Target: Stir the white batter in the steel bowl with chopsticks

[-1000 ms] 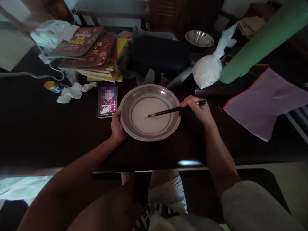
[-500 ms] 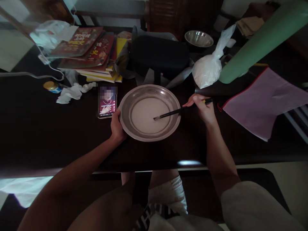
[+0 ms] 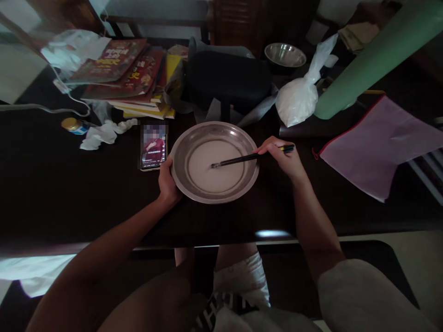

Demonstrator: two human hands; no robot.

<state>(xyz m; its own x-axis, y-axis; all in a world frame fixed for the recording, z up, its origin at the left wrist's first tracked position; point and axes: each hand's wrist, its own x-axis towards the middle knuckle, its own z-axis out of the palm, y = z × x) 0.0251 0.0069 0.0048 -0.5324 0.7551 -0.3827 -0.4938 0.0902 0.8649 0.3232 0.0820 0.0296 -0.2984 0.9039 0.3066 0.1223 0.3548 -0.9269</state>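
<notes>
- A person sits at a dark bench [image 3: 69, 193], seen from above.
- The left hand [image 3: 168, 183] is clenched on the near-left rim of a wide metal pan [image 3: 180, 182], which sits mid-bench and holds pale liquid.
- The right hand [image 3: 285, 159] is grasping dark chopsticks [image 3: 242, 160], tips dipped in the liquid near the pan's middle.
- A lit phone [image 3: 153, 151] lies just left of the pan; a tied white bag [image 3: 297, 99] sits far right.
- This looks like stirring; the next move calls for steadying the pan.

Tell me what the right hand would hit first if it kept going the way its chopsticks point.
The right hand points left along the chopsticks; it would likely meet the metal basin rim first, though height above it is unclear.
</notes>
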